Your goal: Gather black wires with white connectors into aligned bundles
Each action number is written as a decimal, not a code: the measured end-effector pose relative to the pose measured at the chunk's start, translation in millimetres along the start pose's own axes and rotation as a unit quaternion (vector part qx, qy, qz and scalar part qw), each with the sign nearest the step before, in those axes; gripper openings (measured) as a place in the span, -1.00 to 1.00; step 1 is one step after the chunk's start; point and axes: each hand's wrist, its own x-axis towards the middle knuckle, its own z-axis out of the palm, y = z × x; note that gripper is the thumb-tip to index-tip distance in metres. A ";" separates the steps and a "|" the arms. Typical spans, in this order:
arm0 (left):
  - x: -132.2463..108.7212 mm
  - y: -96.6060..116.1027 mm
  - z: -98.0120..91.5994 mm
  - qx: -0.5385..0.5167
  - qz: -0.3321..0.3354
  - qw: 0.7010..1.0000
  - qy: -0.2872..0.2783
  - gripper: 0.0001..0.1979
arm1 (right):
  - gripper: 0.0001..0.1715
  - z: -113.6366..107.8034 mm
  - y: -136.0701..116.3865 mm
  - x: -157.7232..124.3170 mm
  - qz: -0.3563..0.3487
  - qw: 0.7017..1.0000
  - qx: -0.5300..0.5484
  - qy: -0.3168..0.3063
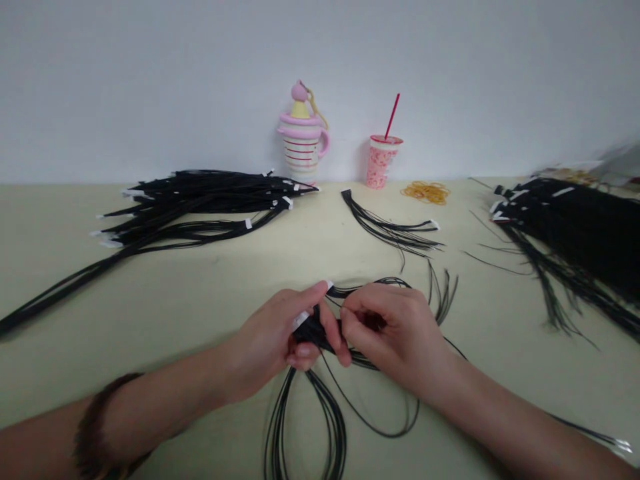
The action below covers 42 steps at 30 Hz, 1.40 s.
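our left hand (273, 340) and right hand (395, 337) both pinch a bunch of black wires (313, 331) between fingers and thumbs, over the table (125, 313), though we can't quite see how the strands sit inside that grip. long loops hang toward us. a smaller bunch (390, 227) lies ahead, between a big pile (200, 207) on our left and another pile (565, 227) on our right. rubber bands (425, 193) lie near a pink cup (383, 160).

The black wire bundle (313, 331) is hidden between left hand (265, 347) and right hand (395, 337).
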 end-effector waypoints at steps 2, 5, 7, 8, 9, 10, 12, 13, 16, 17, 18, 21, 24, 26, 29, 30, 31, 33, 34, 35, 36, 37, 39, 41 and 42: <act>-0.3 0.0 -0.1 0.006 0.002 1.000 -0.003 -0.51 | -0.79 0.5 0.3 -0.7 -0.006 1.000 0.010 -0.014; -0.3 0.1 -0.1 0.007 0.001 1.000 -0.005 -0.52 | -0.78 1.1 0.8 -1.1 -0.013 0.999 0.023 -0.022; -0.1 0.2 0.1 0.004 0.001 1.000 -0.005 -0.52 | -0.79 1.5 0.8 -1.1 -0.009 0.999 0.025 -0.021; -0.1 0.1 0.2 0.002 0.000 1.000 -0.006 -0.51 | -0.79 1.8 0.7 -1.1 -0.005 0.999 0.023 -0.021; -0.1 0.0 0.2 0.001 -0.001 1.000 -0.005 -0.51 | -0.79 2.1 0.6 -0.8 -0.002 1.000 0.019 -0.022; 0.0 -0.1 0.2 -0.001 -0.004 1.000 -0.002 -0.51 | -0.79 2.3 0.5 -0.4 0.000 1.000 0.012 -0.021; 0.3 -0.3 -0.1 -0.014 -0.007 1.000 0.009 -0.52 | -0.81 2.0 0.3 1.2 0.007 1.000 -0.005 -0.009; 0.7 -0.4 -0.4 -0.025 -0.008 1.000 0.016 -0.54 | -0.82 1.1 0.2 2.4 0.014 1.000 -0.010 0.000; 3.4 0.1 -2.2 -0.067 -0.002 0.997 0.043 -0.58 | -0.87 -6.8 0.5 6.8 0.078 0.996 0.023 0.031; 4.6 0.5 -2.8 -0.083 0.003 0.995 0.058 -0.59 | -0.85 -11.4 1.1 8.4 0.112 0.991 0.057 0.040; 5.9 1.2 -3.3 -0.096 0.011 0.992 0.076 -0.60 | -0.83 -16.7 2.0 9.8 0.143 0.984 0.098 0.050; 8.5 3.0 -3.9 -0.107 0.030 0.987 0.118 -0.63 | -0.81 -33.3 6.8 13.9 0.178 0.954 0.214 0.112; 7.8 3.1 -3.5 -0.101 0.011 0.992 0.079 -0.63 | -0.90 -43.6 13.3 17.7 0.176 0.930 0.270 0.176; 6.3 2.3 -4.0 -0.119 -0.015 0.992 0.031 -0.63 | -0.91 -44.7 17.2 19.3 0.191 0.929 0.250 0.196; 5.0 2.2 -6.8 -0.158 -0.022 0.987 -0.008 -0.64 | -0.87 -41.2 21.3 19.5 0.211 0.945 0.154 0.199; 5.0 2.7 -7.9 -0.167 -0.016 0.986 -0.010 -0.64 | -0.85 -40.0 22.4 19.1 0.213 0.950 0.122 0.192; 5.1 3.5 -9.0 -0.175 -0.012 0.984 -0.011 -0.64 | -0.82 -39.0 23.3 18.5 0.214 0.955 0.094 0.182; 5.5 5.2 -10.4 -0.185 -0.006 0.983 -0.013 -0.63 | -0.78 -38.3 25.5 17.4 0.214 0.962 0.044 0.162; 5.6 5.8 -10.8 -0.188 -0.005 0.982 -0.017 -0.62 | -0.77 -38.5 26.8 17.0 0.211 0.966 0.014 0.151; 5.6 6.1 -10.8 -0.190 -0.004 0.982 -0.022 -0.62 | -0.76 -38.7 28.2 16.7 0.202 0.969 -0.020 0.144; 5.4 6.0 -10.6 -0.189 -0.002 0.982 -0.025 -0.61 | -0.76 -38.8 29.3 16.6 0.181 0.970 -0.061 0.148; 5.2 5.6 -10.2 -0.186 -0.001 0.982 -0.025 -0.62 | -0.76 -38.7 30.0 16.7 0.150 0.969 -0.108 0.165; 5.0 3.9 -9.4 -0.173 0.001 0.985 -0.014 -0.63 | -0.73 -37.5 28.6 16.5 0.070 0.952 -0.196 0.226; 5.4 2.0 -8.7 -0.161 0.006 0.987 0.008 -0.64 | -0.77 -34.9 22.9 15.4 -0.006 0.938 -0.227 0.260; 6.0 1.3 -8.5 -0.158 0.009 0.987 0.018 -0.64 | -0.85 -33.1 18.9 14.3 -0.033 0.943 -0.219 0.251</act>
